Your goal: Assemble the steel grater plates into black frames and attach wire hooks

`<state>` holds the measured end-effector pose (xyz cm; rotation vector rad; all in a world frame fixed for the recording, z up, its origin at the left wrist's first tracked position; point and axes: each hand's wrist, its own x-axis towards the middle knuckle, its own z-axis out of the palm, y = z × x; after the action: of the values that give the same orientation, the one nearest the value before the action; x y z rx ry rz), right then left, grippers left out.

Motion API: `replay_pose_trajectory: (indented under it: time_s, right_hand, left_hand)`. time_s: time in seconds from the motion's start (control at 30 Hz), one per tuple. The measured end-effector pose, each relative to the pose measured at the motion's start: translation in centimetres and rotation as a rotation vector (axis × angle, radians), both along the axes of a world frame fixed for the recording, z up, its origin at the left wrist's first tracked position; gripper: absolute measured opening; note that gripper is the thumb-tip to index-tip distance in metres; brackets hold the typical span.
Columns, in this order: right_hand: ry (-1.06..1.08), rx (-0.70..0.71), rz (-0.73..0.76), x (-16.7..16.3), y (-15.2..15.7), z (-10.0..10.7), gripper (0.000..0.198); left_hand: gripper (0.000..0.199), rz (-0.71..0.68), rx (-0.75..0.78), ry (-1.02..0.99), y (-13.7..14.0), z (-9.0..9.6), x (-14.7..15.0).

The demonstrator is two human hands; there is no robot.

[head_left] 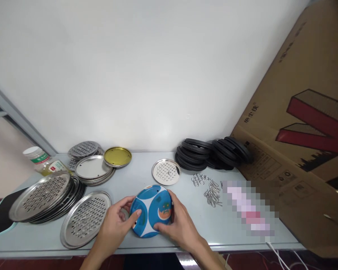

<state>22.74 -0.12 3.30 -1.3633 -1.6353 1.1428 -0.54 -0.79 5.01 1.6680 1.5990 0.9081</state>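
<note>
1. Holding is the step in hand, as I judge it: a round, blue-and-white printed disc with orange patches sits between both hands, over the near middle of the pale grey tabletop. Whether its lower edge touches down, cannot tell.
2. Left hand: clamped on the disc's left edge, thumb on the printed face. Right hand: clamped on the right edge, thumb across the lower face.
3. Next move, my judgement: calls for even pressure from both sides, thumbs shifted if the whole face must be clear.
4. Just beyond the disc: round, silver, perforated metal plate. To its right, a loose pile of silver wire clips.
5. Brown cardboard box, right: Chinese characters beside an ® mark, too soft to read surely; big red block letter, cut by the frame.
6. White-capped clear jar, far left: green and red labelling, lettering too small. No words made out on the disc.
</note>
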Motion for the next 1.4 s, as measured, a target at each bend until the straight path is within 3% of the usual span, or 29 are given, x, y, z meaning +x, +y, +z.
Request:
replay_pose_trajectory:
  time_s: [0.1, 0.17, 0.23, 0.37, 0.5, 0.67, 0.83, 0.97, 1.1, 1.13, 1.4]
  right_hand:
    - [0.341, -0.056, 0.025, 0.5, -0.3, -0.6, 0.065]
    - [0.61, -0.099, 0.014, 1.0, -0.5, -0.9, 0.067]
    - [0.822, -0.17, -0.03, 1.3, -0.7, -0.8, 0.068]
    - [0.799, -0.411, -0.194, 1.3, -1.0, -0.6, 0.06]
    - [0.801, -0.419, -0.259, 1.0, -0.9, -1.3, 0.064]
    - [0.668, -0.312, -0.278, 0.9, -0.5, -2.3, 0.063]
    - [0.487, -0.262, -0.249, 1.1, 0.1, -2.4, 0.059]
    - [0.418, -0.242, -0.207, 1.2, 0.6, -2.5, 0.057]
    - [0.266, -0.162, -0.183, 0.9, 0.5, -2.8, 0.059]
    - [0.234, -0.142, -0.176, 0.7, 0.4, -2.8, 0.06]
    - [0.177, -0.109, -0.174, 0.4, 0.3, -2.2, 0.065]
  left_hand:
    - [0.029, -0.007, 0.379, 0.271, -1.7, 1.3, 0.9]
    - [0.03, -0.136, 0.626, 0.357, -2.9, 1.5, 1.5]
    - [0.037, -0.231, 0.776, 0.41, -4.1, 1.0, 2.1]
    - [0.035, -0.274, 0.786, 0.49, -5.2, -1.0, 2.5]
    - [0.041, -0.333, 0.842, 0.512, -4.2, -2.5, 1.9]
    - [0.044, -0.227, 0.749, 0.527, -2.7, -3.1, 1.2]
    - [0.051, -0.303, 0.652, 0.569, -2.2, -4.1, 0.5]
    - [0.053, -0.314, 0.461, 0.528, -2.3, -4.9, 0.4]
    - [0.116, -0.231, 0.213, 0.445, -2.3, -5.3, 0.5]
    - [0.123, -0.21, 0.175, 0.436, -2.2, -5.4, 0.5]
    - [0.122, -0.15, 0.07, 0.34, -0.9, -4.3, 1.4]
